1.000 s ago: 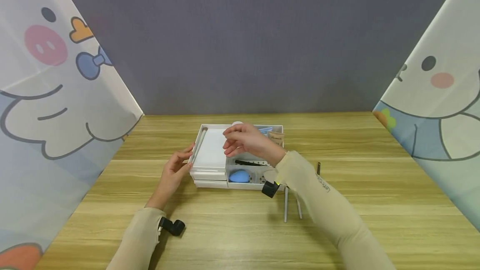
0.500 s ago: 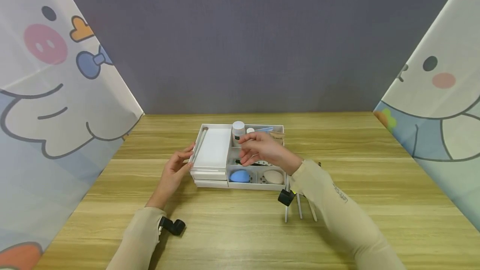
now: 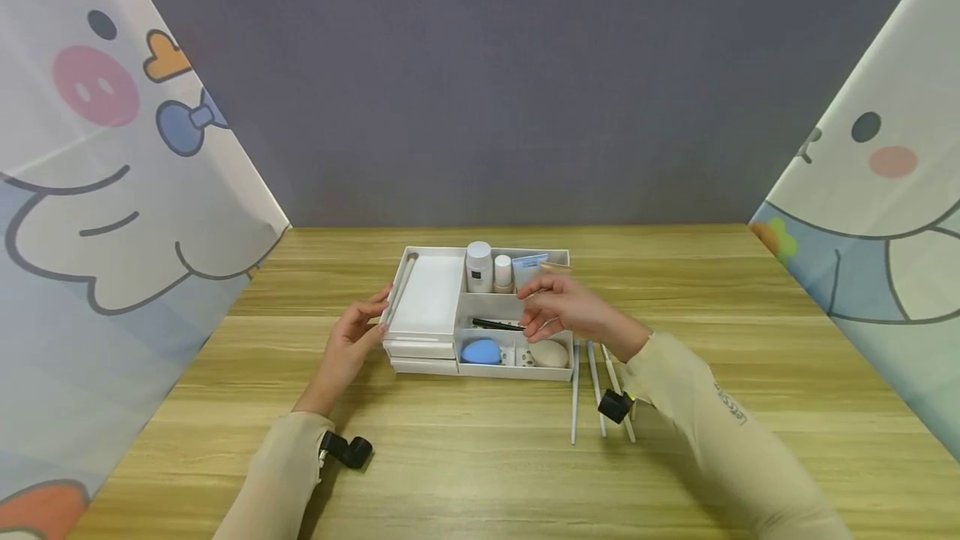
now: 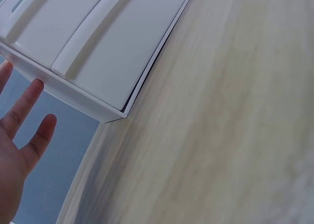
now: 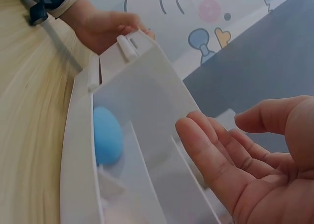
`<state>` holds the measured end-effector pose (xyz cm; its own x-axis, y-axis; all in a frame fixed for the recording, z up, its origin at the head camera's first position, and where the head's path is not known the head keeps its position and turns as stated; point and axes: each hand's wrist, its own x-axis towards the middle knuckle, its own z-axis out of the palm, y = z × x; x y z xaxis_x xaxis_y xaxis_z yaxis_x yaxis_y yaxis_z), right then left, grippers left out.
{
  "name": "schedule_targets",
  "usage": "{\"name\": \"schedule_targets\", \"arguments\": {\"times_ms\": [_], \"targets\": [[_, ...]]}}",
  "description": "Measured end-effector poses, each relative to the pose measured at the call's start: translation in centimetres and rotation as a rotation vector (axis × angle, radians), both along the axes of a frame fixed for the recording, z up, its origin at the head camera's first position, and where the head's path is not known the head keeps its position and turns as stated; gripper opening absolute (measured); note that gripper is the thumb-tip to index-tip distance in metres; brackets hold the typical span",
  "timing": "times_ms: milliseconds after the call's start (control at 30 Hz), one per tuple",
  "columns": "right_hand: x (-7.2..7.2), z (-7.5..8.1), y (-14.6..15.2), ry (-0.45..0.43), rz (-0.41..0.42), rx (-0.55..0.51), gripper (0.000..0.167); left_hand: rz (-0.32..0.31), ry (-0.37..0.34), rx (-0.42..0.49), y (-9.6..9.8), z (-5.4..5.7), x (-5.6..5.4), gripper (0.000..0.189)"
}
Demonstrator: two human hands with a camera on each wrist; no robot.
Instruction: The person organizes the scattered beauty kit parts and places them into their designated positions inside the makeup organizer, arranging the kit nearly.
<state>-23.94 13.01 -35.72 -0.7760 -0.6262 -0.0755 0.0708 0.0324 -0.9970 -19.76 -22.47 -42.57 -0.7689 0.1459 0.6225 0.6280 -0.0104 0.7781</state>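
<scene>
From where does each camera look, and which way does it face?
Head: worn on the head, facing forward and down at the white organizer; left hand, right hand and sleeves show.
Left wrist: worn there, facing drawer fronts and table; left hand shows.
Right wrist: worn there, facing across the compartments; both hands and a sleeve show.
Head and right wrist share the blue sponge.

I get even light on head cam w/ soft shadow beside L sleeve (image 3: 273,465); wrist cams hazy, tabletop (image 4: 221,111) blurry.

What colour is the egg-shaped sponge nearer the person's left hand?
The sponge is blue, seen best in the right wrist view.
</scene>
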Motion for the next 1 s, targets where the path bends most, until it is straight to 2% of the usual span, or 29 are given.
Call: {"name": "schedule_targets", "arguments": {"times_ms": [500,800,1000], "targets": [[0.6,-1.8,6.0,-0.021,-0.044,0.074,0.035,0.021,-0.009,-0.012,-0.1,0.1,0.2,0.024],[1.0,-2.4,9.2,-0.034,-0.069,0.113,0.043,0.022,-0.011,-0.016,-0.1,0.1,0.2,0.024],[1.3,-3.2,11.4,-0.062,-0.09,0.162,0.043,0.018,-0.013,-0.026,-0.1,0.2,0.2,0.024]]}}
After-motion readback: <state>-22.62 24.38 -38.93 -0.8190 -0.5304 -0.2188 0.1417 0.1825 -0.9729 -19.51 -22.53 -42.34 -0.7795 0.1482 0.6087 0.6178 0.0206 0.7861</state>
